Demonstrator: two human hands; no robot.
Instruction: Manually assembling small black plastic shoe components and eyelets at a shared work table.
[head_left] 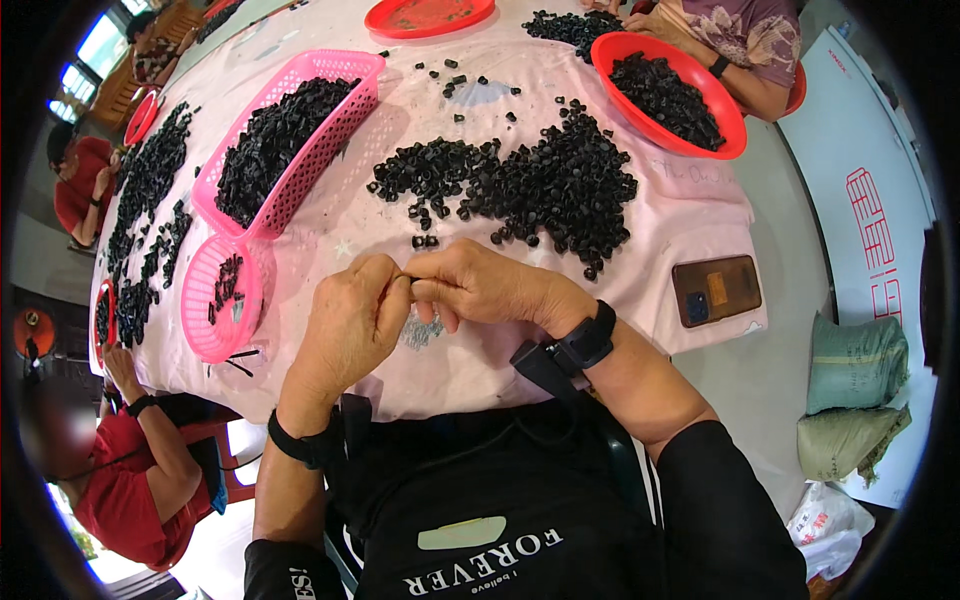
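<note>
My left hand and my right hand meet above the near side of the table, fingertips pinched together. Between them a sliver of a small black piece shows; the fingers hide most of it. Just beyond my hands lie a few short black parts, beside a large loose heap of small black parts. To the left, a round pink basket holds a few black strips. Behind it a long pink basket is filled with black pieces.
A red tray of black pieces stands far right, near another person's arm. A phone lies at the right edge. More black parts spread along the left, where other people sit. Sacks rest on the floor at right.
</note>
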